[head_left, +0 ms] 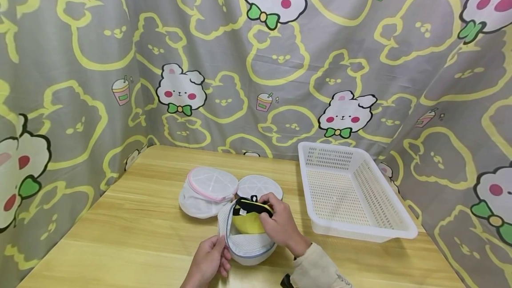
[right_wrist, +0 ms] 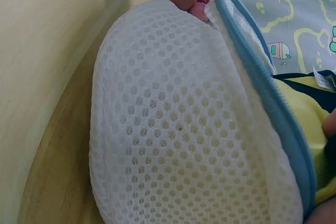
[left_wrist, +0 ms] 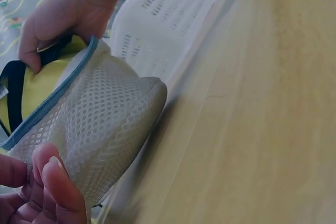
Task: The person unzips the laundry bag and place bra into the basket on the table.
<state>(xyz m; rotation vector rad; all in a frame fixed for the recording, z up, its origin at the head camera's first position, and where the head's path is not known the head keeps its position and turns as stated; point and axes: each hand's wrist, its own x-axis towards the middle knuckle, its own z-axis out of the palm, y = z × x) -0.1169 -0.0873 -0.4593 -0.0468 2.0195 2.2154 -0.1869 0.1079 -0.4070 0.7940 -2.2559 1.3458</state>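
A white mesh laundry bag (head_left: pixel 252 259) with a blue zipper edge (right_wrist: pixel 273 103) stands on the table with its mouth unzipped. My left hand (head_left: pixel 209 259) pinches the bag's rim on its left side, with the thumb and fingertips at the mesh in the left wrist view. Partly inside the bag is a yellow cloth item (head_left: pixel 246 223) with black trim and a small white label (head_left: pixel 242 211); its exact kind is not plain. My right hand (head_left: pixel 282 223) grips the black upper edge of that item, at the bag's mouth. The item's lower part is hidden within the mesh.
Behind the bag lie a white mesh bag with pink trim (head_left: pixel 212 184) and another round white mesh bag (head_left: pixel 260 185). On the right stands a white plastic basket (head_left: pixel 352 231) with slotted walls. A patterned curtain (head_left: pixel 224 57) surrounds the wooden table (head_left: pixel 120 234).
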